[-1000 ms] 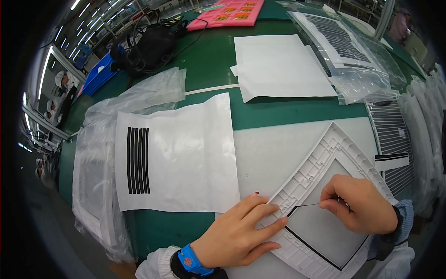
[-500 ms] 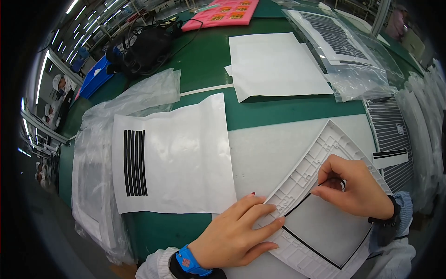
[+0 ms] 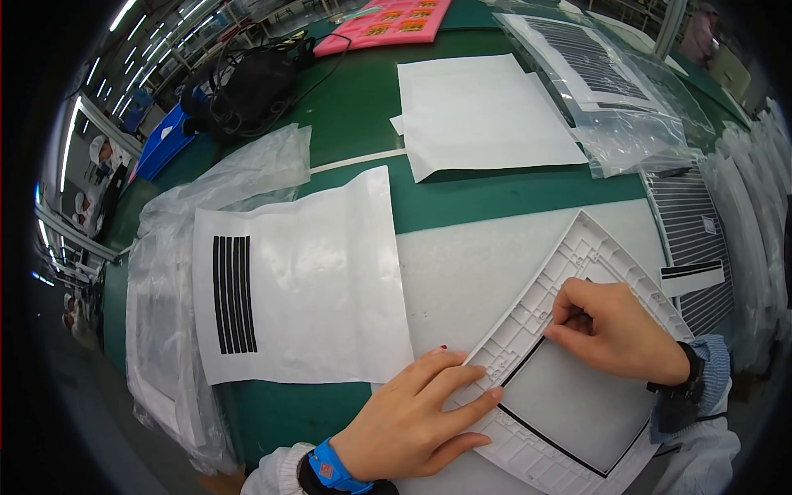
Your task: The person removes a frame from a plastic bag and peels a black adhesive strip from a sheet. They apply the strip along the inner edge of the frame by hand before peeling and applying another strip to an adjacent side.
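Note:
A white plastic frame (image 3: 513, 323) with a ribbed border and a rectangular opening lies at an angle in front of me. Thin black adhesive strips (image 3: 551, 439) run along the inner edges of its opening. My left hand (image 3: 417, 412), fingers spread, rests on the frame's left corner; its fingertips are beside the spot where two strips meet. At the upper left inner edge, my right hand (image 3: 615, 334) pinches the end of a black strip (image 3: 523, 363), whose other part lies along that edge. My palm hides the rest of the strip.
Left of the frame, a white sheet with several black strips (image 3: 235, 295) lies over clear plastic bags (image 3: 161, 330). A blank white sheet (image 3: 487, 115) is farther back. At right are a bagged striped sheet (image 3: 590, 62), another striped sheet (image 3: 689, 223) and a small backing piece (image 3: 691, 279).
My right hand has moved slightly left and down toward the frame's inner edge, and the strip now lies closer along it. My left hand keeps its place on the frame.

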A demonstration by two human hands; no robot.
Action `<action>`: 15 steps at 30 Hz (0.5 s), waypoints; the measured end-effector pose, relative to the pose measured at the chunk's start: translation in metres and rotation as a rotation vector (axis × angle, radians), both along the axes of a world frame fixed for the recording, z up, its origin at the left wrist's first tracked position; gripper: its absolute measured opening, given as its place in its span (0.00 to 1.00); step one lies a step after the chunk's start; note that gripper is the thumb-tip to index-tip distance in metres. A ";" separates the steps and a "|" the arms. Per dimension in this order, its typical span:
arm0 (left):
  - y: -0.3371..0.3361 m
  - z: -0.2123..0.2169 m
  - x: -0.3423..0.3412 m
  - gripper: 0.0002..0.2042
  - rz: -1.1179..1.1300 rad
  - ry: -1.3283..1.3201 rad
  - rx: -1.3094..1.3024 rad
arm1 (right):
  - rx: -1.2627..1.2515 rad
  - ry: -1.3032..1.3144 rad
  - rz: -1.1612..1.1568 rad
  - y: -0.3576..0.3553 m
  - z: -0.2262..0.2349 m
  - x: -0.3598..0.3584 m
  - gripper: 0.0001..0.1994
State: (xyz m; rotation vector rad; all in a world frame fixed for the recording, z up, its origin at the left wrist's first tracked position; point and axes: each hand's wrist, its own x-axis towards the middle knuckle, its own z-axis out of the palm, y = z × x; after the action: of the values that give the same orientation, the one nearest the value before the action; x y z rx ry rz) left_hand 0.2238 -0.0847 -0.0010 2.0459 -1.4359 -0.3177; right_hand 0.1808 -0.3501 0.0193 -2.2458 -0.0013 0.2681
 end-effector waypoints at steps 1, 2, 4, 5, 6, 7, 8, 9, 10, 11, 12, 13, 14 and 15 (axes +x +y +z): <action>0.000 0.000 0.000 0.20 0.002 -0.001 -0.001 | 0.000 0.000 -0.002 0.000 0.000 0.000 0.08; 0.000 0.000 0.000 0.20 0.000 -0.002 -0.001 | -0.004 -0.006 -0.001 0.000 0.000 0.000 0.08; 0.000 0.001 0.000 0.20 -0.006 -0.005 0.016 | -0.009 -0.011 0.000 0.001 0.000 0.000 0.08; 0.000 0.001 0.000 0.20 -0.008 -0.005 0.016 | -0.005 -0.003 0.000 0.001 0.000 0.000 0.08; 0.001 0.000 0.000 0.20 -0.003 -0.003 0.013 | 0.000 0.005 0.001 0.001 0.000 0.000 0.08; 0.001 0.000 -0.001 0.20 0.001 0.000 0.010 | 0.001 0.005 0.002 0.001 0.000 0.000 0.08; 0.001 0.000 0.000 0.20 0.001 0.000 0.010 | -0.001 -0.008 0.005 0.001 -0.001 0.001 0.08; 0.001 0.001 0.000 0.20 0.000 -0.002 0.016 | -0.004 -0.021 0.007 0.001 -0.001 0.001 0.08; 0.001 0.001 0.000 0.20 -0.001 -0.004 0.021 | -0.004 -0.021 0.006 0.001 -0.001 0.001 0.08; 0.001 0.001 0.000 0.20 -0.001 -0.004 0.021 | -0.008 -0.017 0.011 0.001 0.000 0.001 0.08; 0.001 0.001 -0.001 0.20 0.000 0.000 0.018 | -0.011 -0.014 0.015 0.000 0.000 0.001 0.08; 0.001 0.000 -0.001 0.20 0.002 0.004 0.014 | -0.011 -0.014 0.015 0.000 -0.001 0.001 0.08; 0.001 0.001 0.000 0.20 0.002 0.004 0.014 | -0.015 -0.021 0.017 0.001 -0.001 0.001 0.08; 0.001 0.001 0.000 0.20 0.000 0.001 0.019 | -0.019 -0.028 0.018 0.001 -0.001 0.001 0.08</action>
State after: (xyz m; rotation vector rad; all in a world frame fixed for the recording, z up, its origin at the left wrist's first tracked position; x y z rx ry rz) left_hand 0.2235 -0.0842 -0.0002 2.0602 -1.4370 -0.3334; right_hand 0.1814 -0.3495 0.0180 -2.2688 -0.0347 0.2470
